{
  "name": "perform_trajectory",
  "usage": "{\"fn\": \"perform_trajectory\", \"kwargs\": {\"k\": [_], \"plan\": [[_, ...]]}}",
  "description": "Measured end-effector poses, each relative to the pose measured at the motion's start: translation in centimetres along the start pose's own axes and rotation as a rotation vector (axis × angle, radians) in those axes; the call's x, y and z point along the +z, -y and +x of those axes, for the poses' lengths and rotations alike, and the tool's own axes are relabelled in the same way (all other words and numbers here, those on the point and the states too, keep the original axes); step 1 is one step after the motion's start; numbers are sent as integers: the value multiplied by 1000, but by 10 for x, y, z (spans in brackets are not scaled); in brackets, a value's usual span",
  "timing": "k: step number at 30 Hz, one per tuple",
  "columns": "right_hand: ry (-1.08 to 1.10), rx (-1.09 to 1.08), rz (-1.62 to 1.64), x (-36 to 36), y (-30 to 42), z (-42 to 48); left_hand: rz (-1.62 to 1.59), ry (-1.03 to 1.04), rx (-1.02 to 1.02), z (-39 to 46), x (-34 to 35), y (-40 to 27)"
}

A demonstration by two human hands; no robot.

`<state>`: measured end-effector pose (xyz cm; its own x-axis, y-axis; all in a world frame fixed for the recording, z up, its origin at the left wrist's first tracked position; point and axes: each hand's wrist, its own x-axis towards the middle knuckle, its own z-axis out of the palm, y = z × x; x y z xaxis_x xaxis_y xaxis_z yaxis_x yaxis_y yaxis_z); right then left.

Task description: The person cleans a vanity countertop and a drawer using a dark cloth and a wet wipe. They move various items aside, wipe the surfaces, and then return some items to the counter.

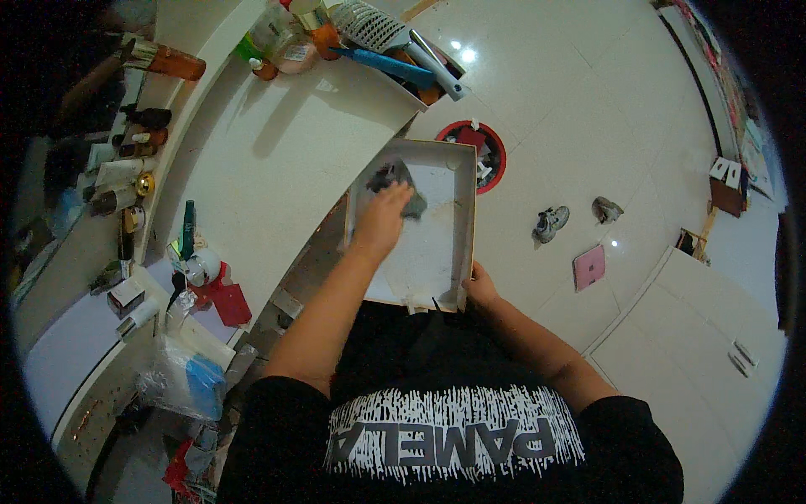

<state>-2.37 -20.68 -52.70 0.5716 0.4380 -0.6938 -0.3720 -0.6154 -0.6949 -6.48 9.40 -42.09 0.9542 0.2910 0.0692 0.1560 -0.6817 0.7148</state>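
Observation:
A shallow white box or drawer tray lies in front of my body, beside the edge of a dressing table. My left hand is inside it, toward the far left corner, holding a dark grey cloth pressed to the bottom. The cloth is slightly blurred, and part of it is hidden under the fingers. On the right, my right hand grips the tray's side wall near its front corner. Light smudges and a few worn patches mark the tray's bottom.
The white dressing table carries bottles, a hairbrush in an organiser, and a red box. A red-rimmed bin with rubbish stands beyond the tray. Shoes and a pink scale-like slab lie on the tiled floor.

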Motion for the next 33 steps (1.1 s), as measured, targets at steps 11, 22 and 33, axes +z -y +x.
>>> {"fn": "perform_trajectory", "kwargs": {"k": [11,22,33], "plan": [[20,116,-45,-45,-33,2,-1622,18,-897,-42,-3,-73],[7,45,-34,-39,-39,-3,-441,140,-368,-51,22,-82],[35,-40,20,11,-45,0,-437,-431,-556,-69,-101,-54]]}}
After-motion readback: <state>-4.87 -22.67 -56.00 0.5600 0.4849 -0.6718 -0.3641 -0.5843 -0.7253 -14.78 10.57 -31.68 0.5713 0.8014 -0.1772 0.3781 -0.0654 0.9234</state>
